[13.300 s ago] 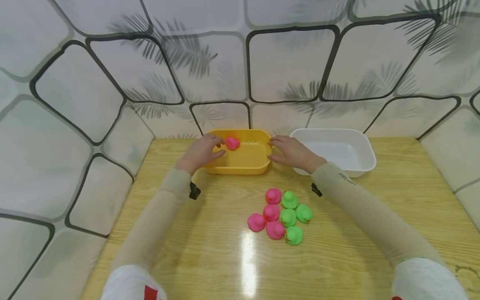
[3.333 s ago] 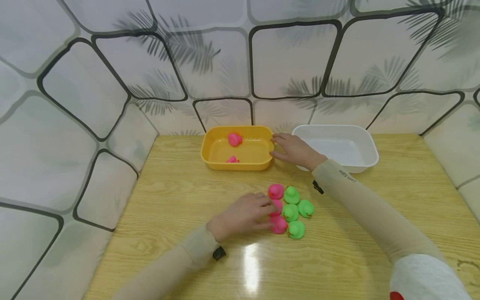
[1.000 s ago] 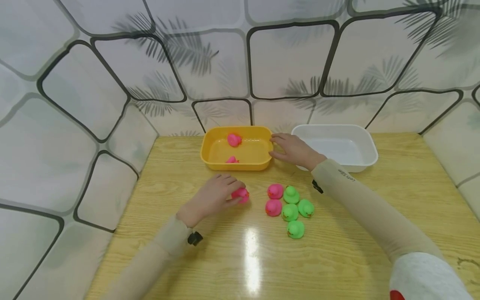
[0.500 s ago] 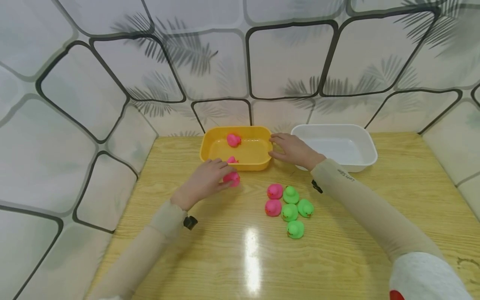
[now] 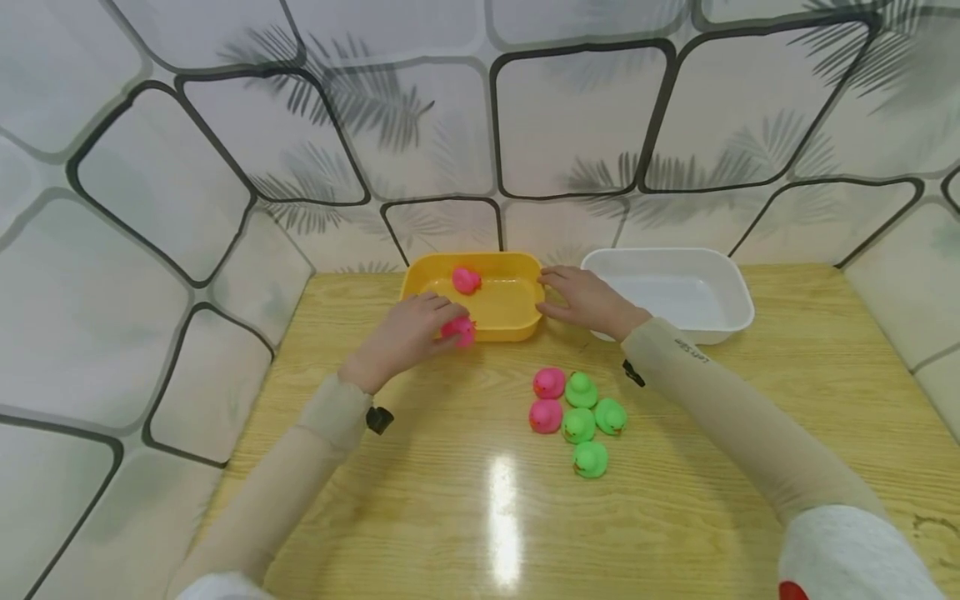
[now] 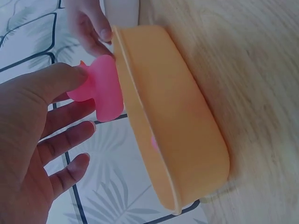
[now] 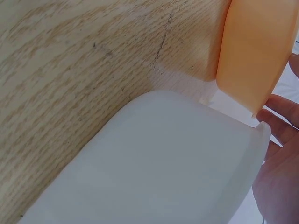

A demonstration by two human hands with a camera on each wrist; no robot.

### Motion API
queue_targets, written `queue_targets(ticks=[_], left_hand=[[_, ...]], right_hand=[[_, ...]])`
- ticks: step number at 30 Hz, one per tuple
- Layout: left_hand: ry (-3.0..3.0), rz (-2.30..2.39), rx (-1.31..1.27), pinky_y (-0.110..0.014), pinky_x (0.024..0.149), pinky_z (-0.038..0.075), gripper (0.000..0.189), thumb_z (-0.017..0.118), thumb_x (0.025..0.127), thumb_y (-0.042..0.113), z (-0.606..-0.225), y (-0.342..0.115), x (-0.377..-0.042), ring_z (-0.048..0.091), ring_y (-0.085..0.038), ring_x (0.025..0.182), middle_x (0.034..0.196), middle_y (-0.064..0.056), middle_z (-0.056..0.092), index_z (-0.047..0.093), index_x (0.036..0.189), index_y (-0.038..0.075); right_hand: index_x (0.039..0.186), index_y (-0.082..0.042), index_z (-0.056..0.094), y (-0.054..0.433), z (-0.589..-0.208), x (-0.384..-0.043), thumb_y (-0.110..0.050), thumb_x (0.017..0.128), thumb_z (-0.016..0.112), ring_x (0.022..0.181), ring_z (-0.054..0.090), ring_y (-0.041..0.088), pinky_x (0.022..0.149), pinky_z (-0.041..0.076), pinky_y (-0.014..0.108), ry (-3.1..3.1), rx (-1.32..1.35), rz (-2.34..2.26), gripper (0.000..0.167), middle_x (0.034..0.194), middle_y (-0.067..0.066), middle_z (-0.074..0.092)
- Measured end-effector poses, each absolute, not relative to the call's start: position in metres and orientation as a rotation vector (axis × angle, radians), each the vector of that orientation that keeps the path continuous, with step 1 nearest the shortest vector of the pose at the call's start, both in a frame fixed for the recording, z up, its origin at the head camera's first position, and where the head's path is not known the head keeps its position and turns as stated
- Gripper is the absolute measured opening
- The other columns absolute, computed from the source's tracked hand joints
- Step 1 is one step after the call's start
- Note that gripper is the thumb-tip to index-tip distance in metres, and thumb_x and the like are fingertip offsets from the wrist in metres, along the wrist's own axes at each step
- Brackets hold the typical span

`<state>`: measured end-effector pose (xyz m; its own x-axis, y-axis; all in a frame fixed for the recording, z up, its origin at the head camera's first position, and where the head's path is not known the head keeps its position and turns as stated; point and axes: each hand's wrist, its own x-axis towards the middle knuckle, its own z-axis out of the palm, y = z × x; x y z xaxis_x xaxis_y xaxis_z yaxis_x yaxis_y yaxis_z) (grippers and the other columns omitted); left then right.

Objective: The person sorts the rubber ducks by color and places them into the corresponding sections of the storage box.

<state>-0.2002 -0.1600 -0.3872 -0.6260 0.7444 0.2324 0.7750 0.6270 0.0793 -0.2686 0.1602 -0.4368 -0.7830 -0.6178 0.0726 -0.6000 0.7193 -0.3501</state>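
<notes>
My left hand point(image 5: 408, 329) pinches a pink rubber duck point(image 6: 108, 88) between thumb and forefinger, its other fingers loosely spread. That duck is at the near rim of the yellow tub point(image 5: 513, 321), toward its left end. Inside the tub lies another pink duck point(image 5: 466, 280); my left hand and the held duck hide part of the near side. My right hand point(image 5: 592, 302) touches the tub's right end with relaxed, spread fingertips. On the table, two pink ducks point(image 5: 545, 416) stand beside several green rubber ducks point(image 5: 579, 425).
A white tub point(image 5: 675, 292) stands right of the yellow one, partly under my right wrist. Both tubs are near the back wall point(image 5: 450, 233) on a wooden table point(image 5: 420, 467). Another wall point(image 5: 202, 350) closes the left side.
My left hand took a pink duck from the group on the table and carried it left, then up to the yellow tub's near rim. My right hand stays at the tub's end.
</notes>
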Motion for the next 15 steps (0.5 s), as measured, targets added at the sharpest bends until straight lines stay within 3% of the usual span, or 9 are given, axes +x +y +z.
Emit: queue_targets(ticks=[11, 15], left_hand=[[-2.718, -0.281, -1.190, -0.041, 0.078, 0.054, 0.027, 0.082, 0.092, 0.022, -0.377, -0.165, -0.219, 0.064, -0.028, 0.085, 0.095, -0.007, 0.072, 0.073, 0.112, 0.005], [-2.785, -0.313, -1.141, -0.042, 0.081, 0.054, 0.028, 0.082, 0.092, 0.020, -0.377, -0.168, -0.228, 0.063, -0.028, 0.089, 0.096, -0.007, 0.071, 0.073, 0.114, 0.004]], right_hand=[[0.145, 0.006, 0.053, 0.160, -0.438, -0.268, -0.035, 0.104, 0.063, 0.140, 0.047, 0.044, 0.120, 0.035, 0.055, 2.866, -1.018, -0.566, 0.059, 0.152, 0.026, 0.049], [0.145, 0.006, 0.053, 0.160, -0.437, -0.268, -0.035, 0.105, 0.062, 0.141, 0.046, 0.044, 0.120, 0.034, 0.055, 2.865, -1.006, -0.565, 0.058, 0.153, 0.025, 0.049]])
